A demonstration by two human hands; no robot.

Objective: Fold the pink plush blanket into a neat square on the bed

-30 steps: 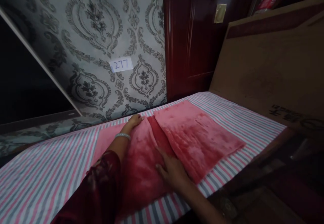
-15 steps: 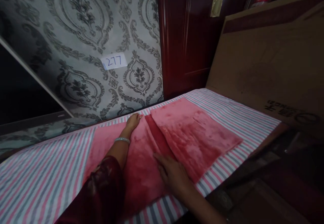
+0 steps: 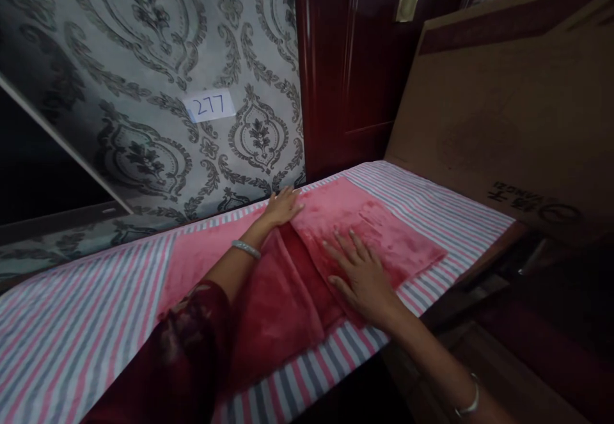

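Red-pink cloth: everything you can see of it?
The red-pink cloth looks plush, mottled from pale pink to deep red. It lies spread on a striped cover, its two side panels apparently folded inward, leaving a narrow darker strip between their edges. The left hand is at its far edge by that strip; the right hand spreads over the right panel. The left forearm hides part of it.

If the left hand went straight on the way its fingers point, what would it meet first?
Beyond the far edge of the striped cloth, the left hand would probably meet the wall, close to the red door; depth is unclear, so it could be either.
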